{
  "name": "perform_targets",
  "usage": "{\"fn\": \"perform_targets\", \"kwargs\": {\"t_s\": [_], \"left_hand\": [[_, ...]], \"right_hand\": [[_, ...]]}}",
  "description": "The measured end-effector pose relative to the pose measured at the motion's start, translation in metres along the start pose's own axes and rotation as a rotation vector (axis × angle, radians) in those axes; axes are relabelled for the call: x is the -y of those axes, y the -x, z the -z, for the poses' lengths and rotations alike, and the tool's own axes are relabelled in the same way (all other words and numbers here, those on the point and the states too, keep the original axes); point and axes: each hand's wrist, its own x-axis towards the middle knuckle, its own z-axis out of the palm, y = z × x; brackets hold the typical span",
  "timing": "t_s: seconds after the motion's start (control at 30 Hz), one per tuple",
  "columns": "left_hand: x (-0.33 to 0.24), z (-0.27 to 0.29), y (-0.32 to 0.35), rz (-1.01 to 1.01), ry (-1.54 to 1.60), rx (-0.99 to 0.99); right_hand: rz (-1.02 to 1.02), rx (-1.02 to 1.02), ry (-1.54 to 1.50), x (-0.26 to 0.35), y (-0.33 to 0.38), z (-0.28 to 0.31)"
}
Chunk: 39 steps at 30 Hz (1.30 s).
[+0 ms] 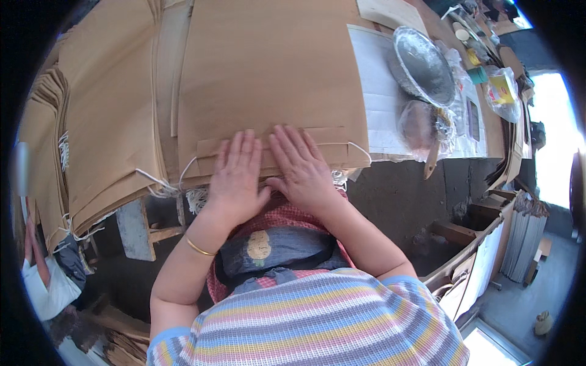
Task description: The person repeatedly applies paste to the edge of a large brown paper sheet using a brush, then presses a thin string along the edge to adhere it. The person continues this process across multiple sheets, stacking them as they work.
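Before me lies a stack of large brown paper bags (274, 73), its near edge toward my body. Across the top bag near that edge runs a folded paper strip (332, 135), with a white cord (361, 152) coming out at the right and another (187, 171) at the left. My left hand (238, 174) rests flat on the strip, fingers stretched forward. Just right of it, my right hand (300, 165) presses flat too, fingers extended. Both palms hide the middle of the strip. Neither hand grips anything.
More brown bag stacks (110, 110) with white cords stand at the left. On the right, a metal basin (424, 67) sits on white paper beside a plastic-wrapped container (418, 125) and a brush (432, 160). A wooden-edged crate (470, 244) stands at lower right. A person's arm shows far left.
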Motion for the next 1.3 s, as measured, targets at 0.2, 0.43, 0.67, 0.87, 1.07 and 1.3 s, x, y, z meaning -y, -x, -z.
{"fn": "perform_targets", "kwargs": {"t_s": [0.2,0.43,0.67,0.87,1.07,1.3], "left_hand": [[0.059,-0.009,0.027,0.432,-0.017,0.075],[0.058,-0.024,0.024,0.456,0.026,-0.041],[0.055,-0.027,0.021,0.487,-0.020,-0.040],[0.050,0.001,0.058,0.517,0.640,-0.418],[0.041,-0.006,0.066,0.623,0.912,-0.266],[0.084,0.013,0.157,0.543,0.095,-0.899]], "right_hand": [[-0.428,-0.204,0.086,-0.080,0.038,0.027],[-0.718,-0.362,-0.105,-0.099,0.022,0.031],[-0.651,-0.295,0.048,-0.094,0.012,0.029],[-0.783,-0.575,-1.139,-0.087,0.038,0.109],[-0.711,-0.201,-0.292,-0.104,0.064,0.072],[-0.184,-0.449,-0.364,-0.021,-0.001,0.022]]}}
